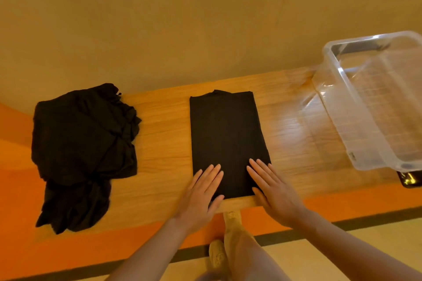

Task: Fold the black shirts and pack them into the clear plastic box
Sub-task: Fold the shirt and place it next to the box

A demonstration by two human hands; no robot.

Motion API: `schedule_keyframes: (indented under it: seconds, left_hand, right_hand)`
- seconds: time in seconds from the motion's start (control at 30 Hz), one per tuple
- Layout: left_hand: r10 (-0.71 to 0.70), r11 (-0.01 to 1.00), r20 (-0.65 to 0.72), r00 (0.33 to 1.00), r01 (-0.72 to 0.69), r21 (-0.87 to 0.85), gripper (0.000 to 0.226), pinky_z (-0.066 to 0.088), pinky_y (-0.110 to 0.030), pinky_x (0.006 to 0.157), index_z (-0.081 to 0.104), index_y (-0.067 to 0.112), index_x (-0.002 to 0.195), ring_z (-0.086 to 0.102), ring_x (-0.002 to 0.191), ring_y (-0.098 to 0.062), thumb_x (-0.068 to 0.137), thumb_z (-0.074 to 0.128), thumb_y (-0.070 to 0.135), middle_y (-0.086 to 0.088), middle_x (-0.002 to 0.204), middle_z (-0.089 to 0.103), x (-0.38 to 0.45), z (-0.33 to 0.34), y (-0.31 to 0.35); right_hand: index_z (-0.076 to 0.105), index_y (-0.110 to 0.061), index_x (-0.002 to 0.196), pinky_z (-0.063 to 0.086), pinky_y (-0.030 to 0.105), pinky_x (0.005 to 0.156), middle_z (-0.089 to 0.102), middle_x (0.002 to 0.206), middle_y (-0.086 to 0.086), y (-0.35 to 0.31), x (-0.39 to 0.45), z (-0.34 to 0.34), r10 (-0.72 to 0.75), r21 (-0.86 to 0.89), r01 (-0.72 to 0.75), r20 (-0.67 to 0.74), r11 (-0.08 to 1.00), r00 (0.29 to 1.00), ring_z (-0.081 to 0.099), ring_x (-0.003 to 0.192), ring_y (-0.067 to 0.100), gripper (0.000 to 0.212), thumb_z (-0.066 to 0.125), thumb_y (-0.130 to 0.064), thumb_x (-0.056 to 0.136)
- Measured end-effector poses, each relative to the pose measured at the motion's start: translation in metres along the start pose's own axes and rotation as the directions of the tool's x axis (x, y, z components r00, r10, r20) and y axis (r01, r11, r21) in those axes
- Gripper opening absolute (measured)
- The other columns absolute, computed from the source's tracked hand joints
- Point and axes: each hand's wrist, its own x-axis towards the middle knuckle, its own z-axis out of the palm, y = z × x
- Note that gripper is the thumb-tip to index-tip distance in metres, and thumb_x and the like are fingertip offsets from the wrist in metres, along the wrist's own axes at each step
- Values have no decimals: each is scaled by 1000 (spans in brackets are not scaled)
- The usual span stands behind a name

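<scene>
Folded black shirt (226, 141) lying as a narrow rectangle mid-surface (164, 134), collar end toward the wall. Left hand (201, 198) flat on its near left corner, fingers straight and spread; right hand (271, 191) flat on the near right corner, fingers straight too, gripping nothing. Heap of unfolded black shirts (84, 143) well apart to the left, part draped over the near edge. Clear plastic box (356, 125) at far right, tilted, seemingly with no shirt inside, though glare blurs its floor. Small dark object (408, 179) below the box's near corner, too unclear to name.
</scene>
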Motion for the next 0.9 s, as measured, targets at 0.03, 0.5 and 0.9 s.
schedule_keyframes:
  seconds: [0.03,0.5,0.9]
  left_hand:
    - [5,1000,-2,1000,-5,4,58,-2,-29,119,17,22,153,-3,148,-6,102,29,46,8,161,6,-7,1,-1]
    - [222,974,-295,929,-194,121,29,51,-37,97,68,9,116,59,119,-22,88,59,8,-10,124,64,-66,14,-9]
    - [138,984,-347,928,-167,-55,27,52,-26,85,70,10,106,63,96,-11,89,50,16,-2,99,70,-72,-8,3]
  right_hand:
    - [20,-23,152,4,33,119,14,160,-1,-1,-8,3,-9,-13,9,-2,1000,1000,-2,148,9,55,13,-46,103]
    - [59,-13,129,42,37,106,55,137,8,-10,-53,17,-140,-109,117,-242,987,960,51,127,21,73,85,2,63]
    - [70,-10,109,60,30,72,69,106,5,-1,-59,-8,-150,94,191,-331,977,932,68,93,16,23,65,-13,86]
